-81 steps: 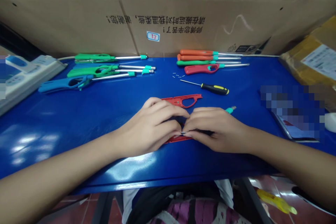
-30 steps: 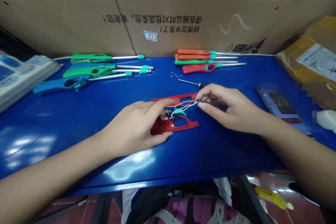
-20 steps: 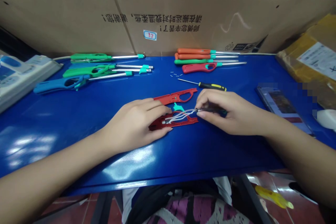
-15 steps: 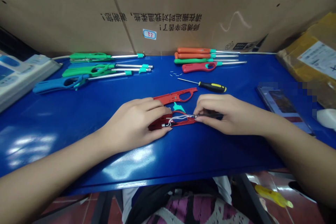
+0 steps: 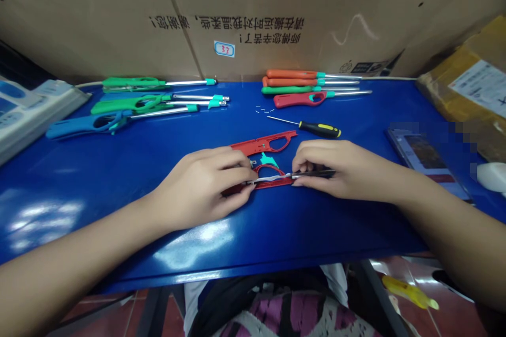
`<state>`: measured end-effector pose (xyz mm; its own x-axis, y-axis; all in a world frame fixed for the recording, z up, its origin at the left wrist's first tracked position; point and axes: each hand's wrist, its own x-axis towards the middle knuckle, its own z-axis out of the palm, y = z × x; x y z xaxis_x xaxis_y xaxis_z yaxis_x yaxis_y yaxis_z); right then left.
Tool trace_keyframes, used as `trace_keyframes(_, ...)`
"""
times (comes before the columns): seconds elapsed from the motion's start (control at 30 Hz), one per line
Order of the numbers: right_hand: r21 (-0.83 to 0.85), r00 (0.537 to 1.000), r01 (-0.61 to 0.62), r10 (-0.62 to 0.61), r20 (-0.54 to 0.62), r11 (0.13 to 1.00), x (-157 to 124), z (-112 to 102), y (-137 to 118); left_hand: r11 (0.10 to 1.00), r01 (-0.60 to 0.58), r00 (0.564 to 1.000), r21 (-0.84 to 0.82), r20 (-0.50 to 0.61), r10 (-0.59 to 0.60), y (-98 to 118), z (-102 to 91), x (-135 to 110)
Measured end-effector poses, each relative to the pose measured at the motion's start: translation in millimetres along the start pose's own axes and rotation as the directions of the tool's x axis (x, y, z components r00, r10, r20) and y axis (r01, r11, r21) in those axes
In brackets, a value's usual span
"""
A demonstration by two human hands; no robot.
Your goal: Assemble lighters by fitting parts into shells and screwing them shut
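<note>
My left hand [image 5: 201, 184] pinches the red plastic lighter shell half [image 5: 273, 184], flat on the blue tabletop [image 5: 158, 147] at centre; my right hand [image 5: 336, 168] grips its dark metal tube [image 5: 322, 172], fingers closed.

Bright overhead glare, warped edges

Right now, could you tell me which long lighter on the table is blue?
The blue lighter is the front one at the left; the green lighters lie behind it, the right group is orange, green and red.
</note>
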<state>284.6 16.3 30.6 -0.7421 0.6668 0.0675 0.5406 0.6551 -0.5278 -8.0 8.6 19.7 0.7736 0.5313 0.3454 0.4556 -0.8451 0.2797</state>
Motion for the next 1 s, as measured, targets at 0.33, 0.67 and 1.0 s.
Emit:
trace_keyframes(0.33,-0.04,0.995,-0.005,0.009,0.1,0.999,-2.5,-5.3,0.3,0.994,-0.062,0.998,0.094,-0.013,0.064,-1.1,-4.3,-0.3)
trace_keyframes(0.67,-0.121,0.992,0.087,-0.075,0.096,0.989,-2.3,-2.7,3.9,0.991,-0.116,0.993,0.06,0.026,0.115,-3.1,-3.7,-0.9)
trace_keyframes(1.0,-0.17,0.994,0.107,-0.101,0.042,0.98,-2.6,-2.2,-1.2,0.995,-0.103,0.995,0.014,0.016,0.103,-3.3,-7.4,-0.9)
